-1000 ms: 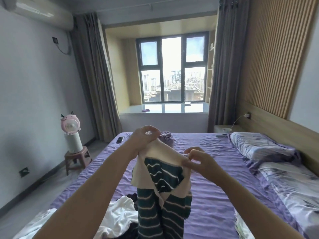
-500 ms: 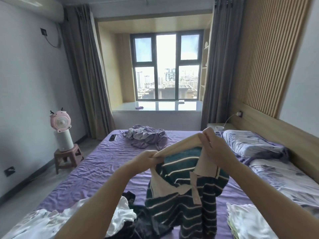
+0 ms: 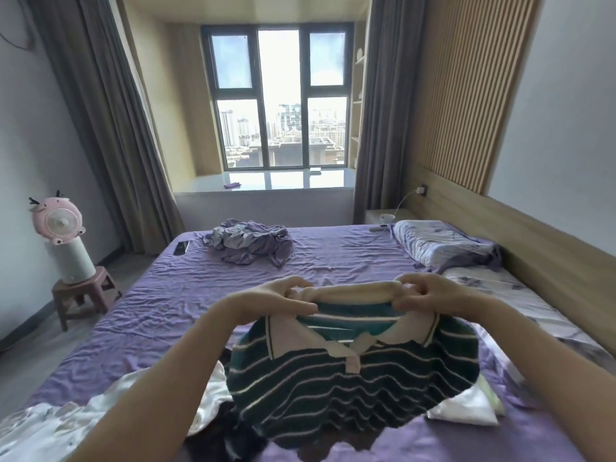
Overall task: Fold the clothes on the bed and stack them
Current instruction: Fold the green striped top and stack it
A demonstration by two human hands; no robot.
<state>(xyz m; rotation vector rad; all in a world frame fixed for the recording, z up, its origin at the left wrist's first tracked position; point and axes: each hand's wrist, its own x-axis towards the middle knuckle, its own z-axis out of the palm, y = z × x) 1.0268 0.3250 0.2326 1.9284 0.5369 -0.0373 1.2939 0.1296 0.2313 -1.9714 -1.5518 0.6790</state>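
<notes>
fingers (image 3: 300, 293) of both hands pinch striped shirt (image 3: 350, 378) collar, apparently above bed (image 3: 333, 261).

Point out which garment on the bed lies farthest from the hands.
The crumpled purple garment near the bed's far end, beside the phone. The striped shirt is in both hands' grip, and the white clothes lie close below the arms.

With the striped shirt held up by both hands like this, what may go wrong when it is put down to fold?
1. Both hands, left hand and right hand, pinch only the cream hem of the striped shirt, so it may slip or land twisted.
2. The shirt hangs over a dark garment and white clothes; it could drop onto them and tangle.
3. The folded white stack lies close beside; spreading the shirt may disturb it.
</notes>
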